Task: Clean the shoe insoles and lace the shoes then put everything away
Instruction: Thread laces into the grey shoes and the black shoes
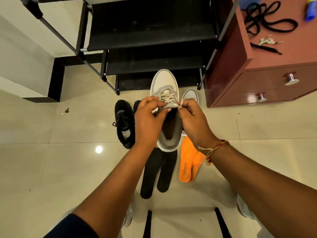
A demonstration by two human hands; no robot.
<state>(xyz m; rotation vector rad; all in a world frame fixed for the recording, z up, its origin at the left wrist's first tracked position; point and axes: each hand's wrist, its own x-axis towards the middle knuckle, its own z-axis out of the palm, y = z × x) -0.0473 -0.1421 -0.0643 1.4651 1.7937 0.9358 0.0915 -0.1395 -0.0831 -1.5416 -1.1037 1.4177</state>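
A black metal shoe rack (151,36) stands against the wall. Right of it sits a reddish-brown drawer cabinet (267,79), a blue-and-yellow tube (310,10) on its top.

Second white shoe (189,96) mostly hidden (behind right hand (193,121)), blue object (310,12) cropped

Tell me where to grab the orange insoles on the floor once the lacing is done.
Take the orange insoles at the near, toe end, coming from the right, judging by this view: they lie flat and stacked, the right forearm covers the heel end, and the black insoles lie on the left.
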